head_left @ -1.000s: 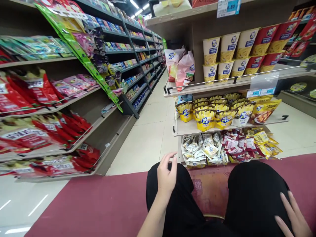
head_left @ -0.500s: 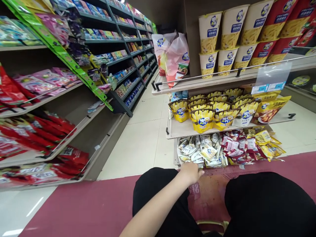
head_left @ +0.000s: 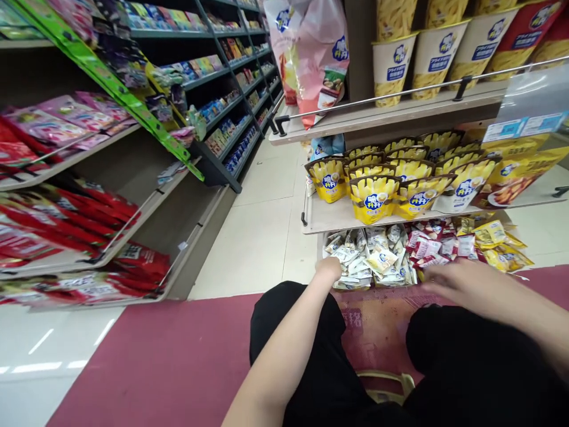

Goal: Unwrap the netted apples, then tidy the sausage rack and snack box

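My left hand (head_left: 328,269) reaches to the front left edge of the bottom shelf, beside the small white snack packets (head_left: 351,261). Its fingers point away from me and are hidden behind the back of the hand. On the other side, my right hand (head_left: 451,281) hovers in front of the dark red packets (head_left: 427,245), blurred, with its fingers stretched out and nothing visible in them. Yellow packets (head_left: 495,237) lie at the right end of the same shelf.
Yellow fry pouches (head_left: 374,198) stand on the shelf (head_left: 329,223) above the packets. Higher up are paper cups (head_left: 395,68) and a large pink bag (head_left: 317,65). Racks of red bags (head_left: 142,261) line the left. A stool rim (head_left: 386,376) shows between my knees.
My right hand has come into view from the right, over the packets. The left hand has shifted slightly left and upward in the picture. The view has tilted down and closer to the shelves.
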The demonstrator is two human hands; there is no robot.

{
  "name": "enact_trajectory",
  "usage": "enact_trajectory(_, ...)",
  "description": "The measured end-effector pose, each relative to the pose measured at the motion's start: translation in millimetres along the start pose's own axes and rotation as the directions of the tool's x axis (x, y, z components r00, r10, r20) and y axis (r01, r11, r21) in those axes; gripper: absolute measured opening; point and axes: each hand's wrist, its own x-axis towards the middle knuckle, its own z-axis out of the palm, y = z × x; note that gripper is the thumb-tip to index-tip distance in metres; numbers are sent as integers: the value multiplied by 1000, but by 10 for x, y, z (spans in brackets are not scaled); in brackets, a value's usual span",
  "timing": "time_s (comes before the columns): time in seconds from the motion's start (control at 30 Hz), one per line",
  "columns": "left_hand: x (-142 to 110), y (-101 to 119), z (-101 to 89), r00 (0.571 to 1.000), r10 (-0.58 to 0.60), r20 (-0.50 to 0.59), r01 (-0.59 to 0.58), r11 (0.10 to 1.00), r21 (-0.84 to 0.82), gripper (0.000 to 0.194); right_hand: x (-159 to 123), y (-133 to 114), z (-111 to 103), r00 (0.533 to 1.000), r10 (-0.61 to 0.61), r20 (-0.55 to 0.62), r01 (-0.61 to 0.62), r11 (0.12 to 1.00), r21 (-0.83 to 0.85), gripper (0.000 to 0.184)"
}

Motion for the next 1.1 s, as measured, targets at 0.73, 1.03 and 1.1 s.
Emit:
enact_trajectory(0.73,233,-641,-4,967,244,72,-238,968,-86,42,1472,-1105,2531,963,240,119,-242,970,-2,38)
enact_trajectory(1.03,279,-549,-32,973,206,101,-199,977,-82,43,1738,-852,2220,912,67,405,-109,991,80,51)
enact_trajectory(1.1,280,-539,-31,974,201,102,-193,978,-81,43,1782,-786,2118,883,63,465,-110,991,74,61)
